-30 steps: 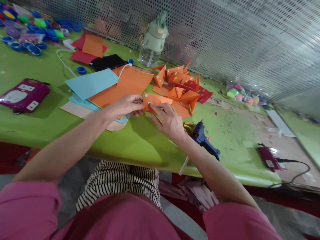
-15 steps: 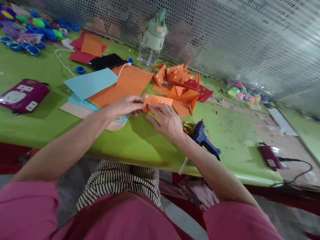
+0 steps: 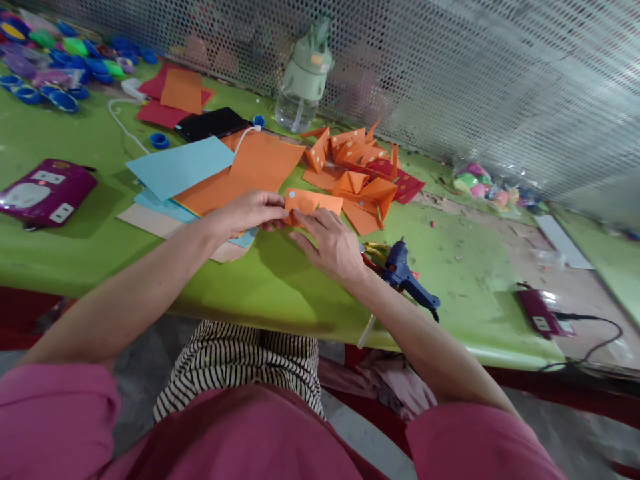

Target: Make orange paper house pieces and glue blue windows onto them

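Observation:
A small orange paper piece (image 3: 325,202) with a pale blue square at its corner lies between my hands. My left hand (image 3: 257,212) pinches its left end between thumb and fingers. My right hand (image 3: 330,241) rests on its lower edge, fingers apart and thumb stretched out below. Behind it are folded orange paper shapes (image 3: 365,187) with small pale squares on them. Left of my hands lie larger orange sheets (image 3: 267,160), a light blue sheet (image 3: 183,165) and a beige sheet (image 3: 150,220), partly hidden by my left forearm.
A blue glue gun (image 3: 407,277) lies beside my right forearm, near yellow-handled pliers (image 3: 376,251). Further back stand a bottle (image 3: 304,83) and a black phone (image 3: 213,125). Purple power boxes (image 3: 47,193) sit at both sides. A mesh panel (image 3: 425,80) borders the table.

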{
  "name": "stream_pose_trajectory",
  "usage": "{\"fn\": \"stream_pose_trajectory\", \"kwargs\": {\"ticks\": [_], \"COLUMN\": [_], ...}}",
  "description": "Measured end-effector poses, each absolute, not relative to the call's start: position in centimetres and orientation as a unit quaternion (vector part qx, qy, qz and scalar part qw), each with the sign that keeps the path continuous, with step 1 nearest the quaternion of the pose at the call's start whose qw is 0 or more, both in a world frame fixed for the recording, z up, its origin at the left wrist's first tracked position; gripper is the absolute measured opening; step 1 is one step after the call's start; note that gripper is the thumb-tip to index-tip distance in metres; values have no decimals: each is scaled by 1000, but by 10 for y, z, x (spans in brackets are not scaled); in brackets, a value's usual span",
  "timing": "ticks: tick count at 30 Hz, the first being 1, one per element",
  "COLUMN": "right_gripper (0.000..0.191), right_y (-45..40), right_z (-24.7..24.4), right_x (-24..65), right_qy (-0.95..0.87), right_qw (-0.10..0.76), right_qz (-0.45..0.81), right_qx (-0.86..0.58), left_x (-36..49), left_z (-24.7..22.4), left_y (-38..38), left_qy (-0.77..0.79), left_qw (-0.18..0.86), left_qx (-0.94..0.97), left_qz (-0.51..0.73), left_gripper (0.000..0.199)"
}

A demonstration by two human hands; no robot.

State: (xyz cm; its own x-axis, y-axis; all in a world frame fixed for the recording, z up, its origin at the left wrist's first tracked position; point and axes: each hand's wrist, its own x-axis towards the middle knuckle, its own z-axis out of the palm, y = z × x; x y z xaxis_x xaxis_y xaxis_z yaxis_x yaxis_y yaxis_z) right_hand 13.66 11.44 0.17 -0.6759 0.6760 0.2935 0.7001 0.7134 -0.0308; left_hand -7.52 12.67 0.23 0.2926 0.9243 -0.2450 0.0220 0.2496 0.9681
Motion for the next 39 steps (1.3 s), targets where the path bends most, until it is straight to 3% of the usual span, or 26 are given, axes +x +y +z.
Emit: {"fn": "stream_pose_trajectory", "kwargs": {"ticks": [17,22,25,29,34,39], "right_gripper": [52,46,31,16,22,61], "right_y": [115,123,140,159,137,85], "right_z": [1,18,32,50,65,55], "right_x": [136,156,185,232,283,313], "right_qy": [-918,-895,-857,-815,-770,-767], "right_qw": [149,226,263,225,102,-49], "right_qz": [0,68,29,-22,-11,61], "right_qx": [-367,-378,-442,-533,-630,-637], "left_x": [-75,-74,-73,-74,-75,-72], "left_z": [6,11,15,17,11,5], "left_y": [125,124,123,122,123,124], "left_qy": [498,541,559,571,567,562], "left_qw": [624,611,611,619,630,636], "left_qx": [493,465,450,432,397,382], "left_qz": [347,343,333,323,351,364], "left_gripper": [13,14,16,16,16,14]}}
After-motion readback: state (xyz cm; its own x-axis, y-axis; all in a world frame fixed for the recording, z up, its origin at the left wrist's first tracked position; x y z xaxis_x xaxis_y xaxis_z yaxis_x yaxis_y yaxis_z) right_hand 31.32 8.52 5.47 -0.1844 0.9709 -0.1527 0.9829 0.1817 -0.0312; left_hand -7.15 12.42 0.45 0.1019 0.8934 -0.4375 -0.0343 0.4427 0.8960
